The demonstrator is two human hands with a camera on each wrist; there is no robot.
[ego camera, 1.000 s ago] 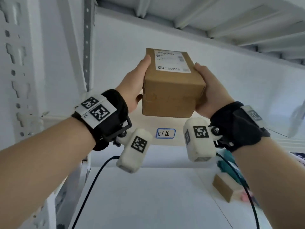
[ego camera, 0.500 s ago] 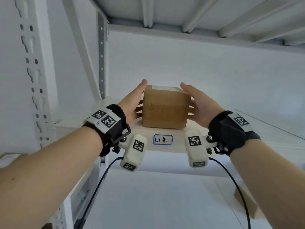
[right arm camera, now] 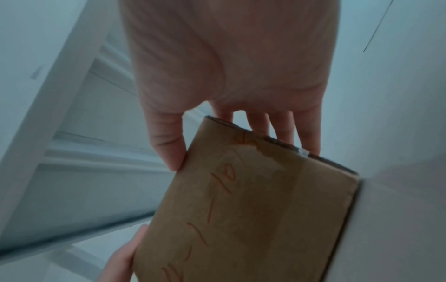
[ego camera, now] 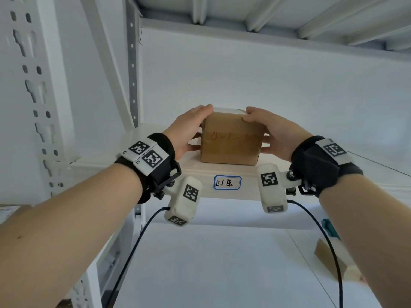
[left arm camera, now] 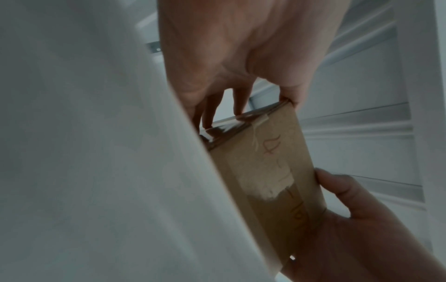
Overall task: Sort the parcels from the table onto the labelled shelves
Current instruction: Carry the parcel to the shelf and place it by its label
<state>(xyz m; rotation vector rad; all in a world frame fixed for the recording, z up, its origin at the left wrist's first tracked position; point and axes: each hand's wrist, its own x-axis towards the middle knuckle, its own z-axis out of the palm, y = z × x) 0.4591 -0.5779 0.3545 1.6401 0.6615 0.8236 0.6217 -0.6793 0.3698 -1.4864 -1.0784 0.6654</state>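
A brown cardboard parcel with red handwriting on its front stands on the white shelf, just above a blue-framed handwritten label. My left hand grips the parcel's left side, thumb at the top front corner. My right hand grips its right side the same way. In the left wrist view the parcel sits between my left hand's fingers and the other hand. The right wrist view shows the parcel with my thumb on its edge and fingers behind it.
Another brown box and something teal lie on the lower shelf at the right. A perforated white upright rises at the left back of the shelf. The ribbed underside of the shelf above hangs overhead.
The parcel came down from the air onto the labelled shelf. Both hands have closed in on its sides, thumbs now at its top corners.
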